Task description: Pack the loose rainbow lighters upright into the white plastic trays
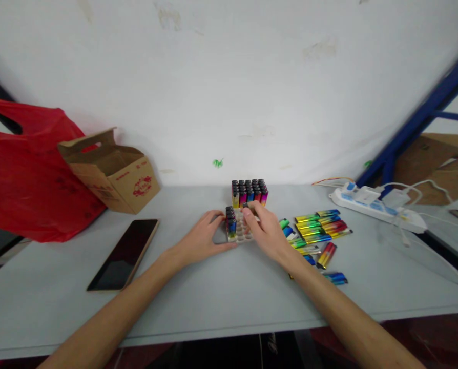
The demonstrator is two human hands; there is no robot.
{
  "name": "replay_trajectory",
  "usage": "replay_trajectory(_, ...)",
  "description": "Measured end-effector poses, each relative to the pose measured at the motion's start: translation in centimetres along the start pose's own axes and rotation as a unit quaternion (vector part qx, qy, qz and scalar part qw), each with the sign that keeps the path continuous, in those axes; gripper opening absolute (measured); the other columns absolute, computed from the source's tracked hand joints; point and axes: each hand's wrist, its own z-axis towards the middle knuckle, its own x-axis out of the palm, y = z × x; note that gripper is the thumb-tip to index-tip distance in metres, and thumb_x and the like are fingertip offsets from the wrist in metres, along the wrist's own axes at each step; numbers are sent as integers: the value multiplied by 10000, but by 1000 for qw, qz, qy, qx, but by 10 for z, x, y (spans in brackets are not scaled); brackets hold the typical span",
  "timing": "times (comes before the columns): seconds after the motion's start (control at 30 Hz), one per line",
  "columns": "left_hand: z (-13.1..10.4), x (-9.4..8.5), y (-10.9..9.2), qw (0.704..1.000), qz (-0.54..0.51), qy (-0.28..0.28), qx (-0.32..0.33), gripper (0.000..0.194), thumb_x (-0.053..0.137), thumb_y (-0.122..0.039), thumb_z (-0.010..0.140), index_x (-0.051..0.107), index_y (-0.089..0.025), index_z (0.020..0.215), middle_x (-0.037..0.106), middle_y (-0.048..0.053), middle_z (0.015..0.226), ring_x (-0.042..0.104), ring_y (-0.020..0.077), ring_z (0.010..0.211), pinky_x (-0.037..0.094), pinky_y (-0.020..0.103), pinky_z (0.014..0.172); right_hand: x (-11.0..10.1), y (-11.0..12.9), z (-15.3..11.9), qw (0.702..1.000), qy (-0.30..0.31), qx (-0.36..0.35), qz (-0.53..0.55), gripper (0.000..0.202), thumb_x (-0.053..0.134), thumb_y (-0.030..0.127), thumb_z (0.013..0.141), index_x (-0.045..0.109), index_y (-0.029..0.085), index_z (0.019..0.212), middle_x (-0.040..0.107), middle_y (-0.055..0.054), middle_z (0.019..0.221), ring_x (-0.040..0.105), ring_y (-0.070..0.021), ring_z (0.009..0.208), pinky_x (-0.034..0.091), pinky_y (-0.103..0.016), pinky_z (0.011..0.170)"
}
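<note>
A small pale tray (232, 239) with rows of round holes lies in the middle of the table. One row of upright lighters (232, 227) with black tops fills its left side. My left hand (199, 240) curves round the tray's left end, thumb along the front edge and fingertips against the lighters. Over the tray's right part, my right hand (266, 230) pinches a lighter (246, 205); only its dark top shows, the rest being hidden by the fingers. Behind the tray stands a block of upright colourful lighters (250, 192).
Loose shiny lighters (313, 225) lie right of my right hand, some under the forearm. A phone (124, 255) lies at left, before an open cardboard box (132, 179) and a red plastic bag (33, 169). A white power strip (382, 207) with cables sits at right.
</note>
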Motion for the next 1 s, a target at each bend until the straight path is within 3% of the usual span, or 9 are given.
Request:
replay_trajectory(0.1,0,0,-2,1000,-6,-6,1,665,936,-761,1089,813,-246,1492,797,182,1622,781,439,1541,645,635,1403,-4,-1,-3,988,-39,-109,-99,439,708,663,1259,833,250,1175,830,-137,1183,792,-318,1134,688,-459,1055)
replay_trajectory(0.23,-1,0,-4,1000,-20,-10,11,621,957,-706,1096,818,-255,1499,797,181,1611,782,436,1545,650,635,1395,-5,-3,-7,980,-5,-151,-130,303,770,529,1272,858,240,1253,824,-55,942,775,-247,839,670,-365,863)
replay_trajectory(0.33,0,1,-4,999,-27,-14,11,602,979,-703,1082,829,-271,1474,806,171,1581,790,438,1527,673,633,1363,-3,-5,-11,979,2,-144,-143,272,820,515,1259,831,256,1176,829,-21,852,758,-219,727,628,-319,764)
replay_trajectory(0.47,0,2,-3,999,-34,-19,18,552,987,-653,1083,837,-285,1466,811,163,1569,794,434,1518,671,635,1361,-1,-10,-11,974,48,-138,-176,297,890,468,1236,759,271,1055,863,-28,863,795,-222,737,603,-302,749)
replay_trajectory(0.57,0,4,-2,999,-37,-22,19,564,1010,-658,1059,839,-295,1454,816,163,1560,802,442,1496,674,640,1351,-6,-15,-8,967,97,-144,-188,289,921,444,1226,753,272,1065,887,-38,908,825,-232,771,594,-299,751)
replay_trajectory(0.83,1,4,-1,999,-34,-12,14,558,1005,-651,1057,824,-296,1447,816,168,1574,801,450,1506,668,631,1353,-10,-18,-4,964,149,-114,-189,237,937,412,1223,790,251,1131,916,-51,969,859,-244,842,592,-304,785)
replay_trajectory(0.93,1,4,-1,999,-32,-7,12,550,998,-630,1063,824,-283,1452,811,173,1579,797,451,1515,662,635,1360,-6,-17,-1,964,164,-92,-191,302,932,508,1224,816,250,1118,894,-40,923,834,-238,817,560,-305,758)
replay_trajectory(1.0,1,3,-2,999,-33,-7,10,532,996,-614,1061,830,-279,1440,811,173,1578,797,455,1518,666,641,1357,-4,-15,0,963,162,-72,-203,437,928,627,1204,816,250,1012,867,-45,870,800,-238,783,522,-313,726)
